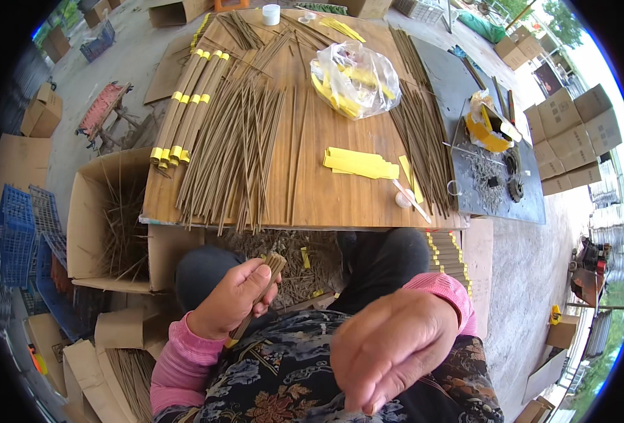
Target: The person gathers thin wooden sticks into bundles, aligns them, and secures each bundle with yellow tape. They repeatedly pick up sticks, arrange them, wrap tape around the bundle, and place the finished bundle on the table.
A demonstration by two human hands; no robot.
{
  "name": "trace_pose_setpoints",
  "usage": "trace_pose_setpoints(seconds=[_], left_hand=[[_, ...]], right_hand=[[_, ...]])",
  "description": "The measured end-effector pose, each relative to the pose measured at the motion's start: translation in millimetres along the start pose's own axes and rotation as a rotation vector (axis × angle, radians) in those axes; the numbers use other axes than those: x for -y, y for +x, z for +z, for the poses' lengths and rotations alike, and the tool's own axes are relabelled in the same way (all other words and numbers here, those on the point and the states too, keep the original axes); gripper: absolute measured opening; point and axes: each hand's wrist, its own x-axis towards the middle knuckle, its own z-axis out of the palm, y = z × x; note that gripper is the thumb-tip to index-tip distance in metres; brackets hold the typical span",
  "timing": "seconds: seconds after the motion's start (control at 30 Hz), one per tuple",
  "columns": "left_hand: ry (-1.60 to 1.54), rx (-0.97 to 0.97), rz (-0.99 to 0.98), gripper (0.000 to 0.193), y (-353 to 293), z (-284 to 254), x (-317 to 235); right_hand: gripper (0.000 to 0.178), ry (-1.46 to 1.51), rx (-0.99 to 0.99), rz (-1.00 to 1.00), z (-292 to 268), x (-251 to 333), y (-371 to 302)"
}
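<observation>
In my left hand (233, 296) a bundle of brown incense sticks (275, 264) is gripped, its ends showing above my fingers and a bit of yellow below. My right hand (395, 345) hovers over my lap with thumb and fingers pressed together; whether anything is between them cannot be made out. Ahead on the wooden table (326, 204), loose incense sticks (231, 155) lie in a broad spread. Bundles with yellow bands (192, 106) lie at their left. Yellow paper strips (360, 163) rest near the front edge, beside a small white pot (404, 199) with a flat stick across it.
A clear plastic bag (356, 79) of yellow paper sits farther back. More loose sticks (424, 141) border a dark board (495, 190) holding a yellow-wrapped box (486, 127). An open carton (107, 218) of sticks stands left of my knees. Stacked cartons (572, 137) are at right.
</observation>
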Motion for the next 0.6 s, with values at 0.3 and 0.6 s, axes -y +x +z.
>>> trace_pose_setpoints(seconds=[0.3,0.6], left_hand=[[-0.022,0.013,0.005,0.031,0.8,-3.9,1.0],[-0.009,0.019,0.02,0.031,-3.3,-3.6,5.2]], right_hand=[[0.032,-1.67,-0.753,0.723,-169.3,-113.1,-78.2],[0.075,-1.882,-0.459,0.894,-107.8,-150.0,-108.5]])
